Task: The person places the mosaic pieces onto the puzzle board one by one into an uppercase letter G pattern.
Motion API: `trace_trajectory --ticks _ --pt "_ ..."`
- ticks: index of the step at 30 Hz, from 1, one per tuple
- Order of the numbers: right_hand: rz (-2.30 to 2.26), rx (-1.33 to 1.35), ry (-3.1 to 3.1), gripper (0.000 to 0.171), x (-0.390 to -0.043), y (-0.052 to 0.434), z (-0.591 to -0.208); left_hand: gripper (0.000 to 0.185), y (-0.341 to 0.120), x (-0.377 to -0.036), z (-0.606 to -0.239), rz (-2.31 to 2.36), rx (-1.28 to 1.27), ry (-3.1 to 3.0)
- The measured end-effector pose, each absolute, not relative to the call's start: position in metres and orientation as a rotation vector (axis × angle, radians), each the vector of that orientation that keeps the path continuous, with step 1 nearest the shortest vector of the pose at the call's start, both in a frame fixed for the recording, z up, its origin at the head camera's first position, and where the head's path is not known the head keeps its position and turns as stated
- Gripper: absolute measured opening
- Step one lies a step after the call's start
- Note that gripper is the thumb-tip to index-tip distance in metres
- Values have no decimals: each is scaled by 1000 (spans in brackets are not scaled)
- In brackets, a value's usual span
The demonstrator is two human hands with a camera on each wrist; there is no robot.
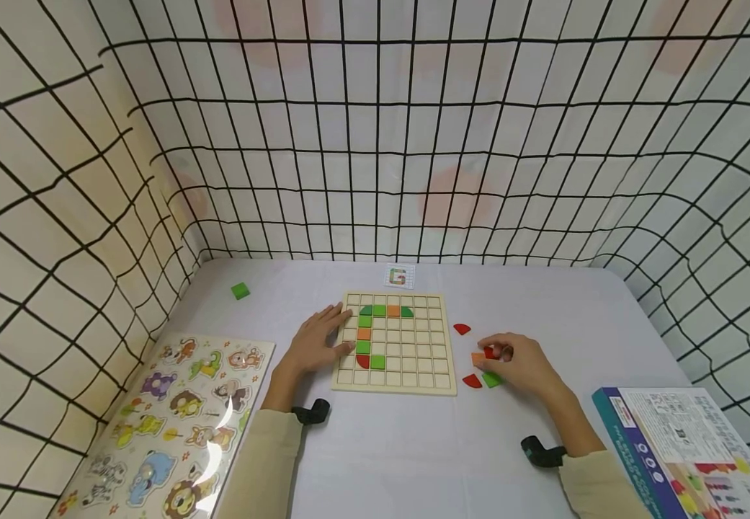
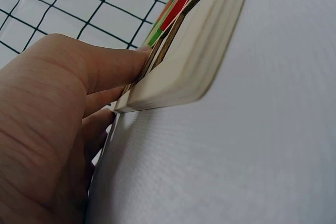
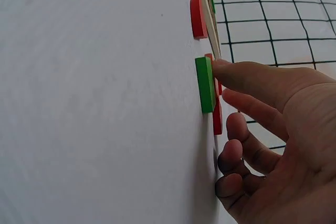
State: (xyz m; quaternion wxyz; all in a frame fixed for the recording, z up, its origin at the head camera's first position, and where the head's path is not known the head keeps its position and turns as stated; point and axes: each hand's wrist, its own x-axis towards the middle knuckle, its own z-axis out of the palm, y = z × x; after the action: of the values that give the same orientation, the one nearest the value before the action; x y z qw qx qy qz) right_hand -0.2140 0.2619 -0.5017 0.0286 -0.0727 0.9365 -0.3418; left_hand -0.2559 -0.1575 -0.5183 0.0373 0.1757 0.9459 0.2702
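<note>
A wooden grid board (image 1: 407, 360) lies mid-table with green, orange and red tiles set in its left and top cells. My left hand (image 1: 323, 339) rests flat on the board's left edge, fingers straight; in the left wrist view the left hand (image 2: 58, 114) touches the board's side (image 2: 194, 51). Right of the board, my right hand (image 1: 501, 355) curls its fingers round a small red tile (image 1: 490, 352), beside an orange tile (image 1: 477, 358). In the right wrist view the right hand (image 3: 273, 124) sits against a green tile (image 3: 205, 83) and a red tile (image 3: 217, 116).
Loose tiles lie right of the board: a red one (image 1: 462, 329), another red (image 1: 472, 381), a green one (image 1: 493, 379). A lone green tile (image 1: 240, 290) sits far left. A pattern card (image 1: 399, 277), an animal puzzle (image 1: 180, 425) and a box (image 1: 679, 447) are about.
</note>
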Motion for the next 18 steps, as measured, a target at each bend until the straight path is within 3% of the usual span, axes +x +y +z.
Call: trace_trajectory --ticks 18 --pt "-1009 -284 2880 27 -212 269 -503 74 -157 -256 -520 822 527 2902"
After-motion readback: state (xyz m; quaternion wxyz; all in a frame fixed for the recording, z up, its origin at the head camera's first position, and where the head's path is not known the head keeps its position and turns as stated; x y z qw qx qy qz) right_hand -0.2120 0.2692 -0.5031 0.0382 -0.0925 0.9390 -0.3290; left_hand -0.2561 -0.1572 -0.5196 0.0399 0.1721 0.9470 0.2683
